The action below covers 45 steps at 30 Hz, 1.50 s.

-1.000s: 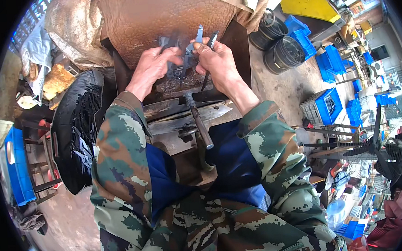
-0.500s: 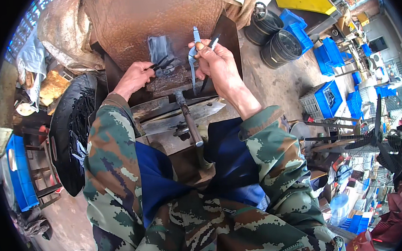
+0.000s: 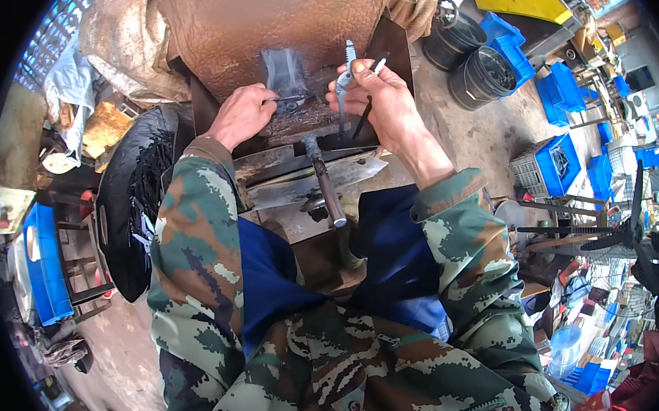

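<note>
My right hand (image 3: 389, 100) is closed round a grey, pliers-like tool (image 3: 342, 90). Two serrated tips stand apart at its top, and a grey leg and a dark leg point down. My left hand (image 3: 243, 118) pinches a thin dark piece (image 3: 288, 98) above a worn metal work block (image 3: 293, 122); its exact kind is too small to tell. Behind that block, a smooth grey plate (image 3: 283, 70) leans on a brown, crinkled sheet (image 3: 278, 18). A round metal bar (image 3: 326, 187) juts from the block toward me.
At my left sits a black basin (image 3: 128, 219) with dark metal pieces in it. Black buckets (image 3: 481, 80) and blue crates (image 3: 556, 161) stand on the floor at right, near a fan (image 3: 626, 234). A blue tray (image 3: 45, 263) rests on a stool at far left.
The whole view has shifted right and slightly up. My left hand's dark piece now lies flatter, seen as a thin strip. My right hand keeps the pliers-like tool, tilted slightly differently.
</note>
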Each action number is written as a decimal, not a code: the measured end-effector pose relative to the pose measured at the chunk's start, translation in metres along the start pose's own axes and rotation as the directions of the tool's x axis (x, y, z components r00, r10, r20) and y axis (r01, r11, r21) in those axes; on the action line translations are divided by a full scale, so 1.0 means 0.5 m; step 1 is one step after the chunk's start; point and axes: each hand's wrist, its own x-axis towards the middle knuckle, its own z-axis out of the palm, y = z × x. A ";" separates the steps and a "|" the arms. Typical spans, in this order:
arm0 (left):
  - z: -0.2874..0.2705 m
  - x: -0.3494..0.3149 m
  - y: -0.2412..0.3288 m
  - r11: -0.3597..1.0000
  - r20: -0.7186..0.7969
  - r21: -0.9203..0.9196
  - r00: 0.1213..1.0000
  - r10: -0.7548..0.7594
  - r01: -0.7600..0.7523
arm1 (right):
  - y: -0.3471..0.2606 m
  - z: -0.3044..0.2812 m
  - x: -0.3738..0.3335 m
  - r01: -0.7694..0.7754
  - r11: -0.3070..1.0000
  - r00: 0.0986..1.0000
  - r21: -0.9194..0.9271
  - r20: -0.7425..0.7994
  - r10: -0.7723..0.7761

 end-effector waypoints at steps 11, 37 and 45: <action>-0.015 -0.008 -0.054 0.923 -0.143 -0.290 0.942 -0.302 0.252 | 0.041 -0.041 -0.064 0.139 0.855 0.982 -0.500 0.181 -0.054; -0.040 0.010 0.024 0.769 -0.525 -0.638 0.713 -0.465 0.032 | 0.029 0.103 0.062 0.412 0.770 0.905 -0.486 0.120 -0.409; -0.062 -0.022 0.042 0.766 -0.422 -0.622 0.754 -0.504 0.164 | -0.006 0.154 0.206 0.292 0.701 0.927 -0.650 0.012 -0.375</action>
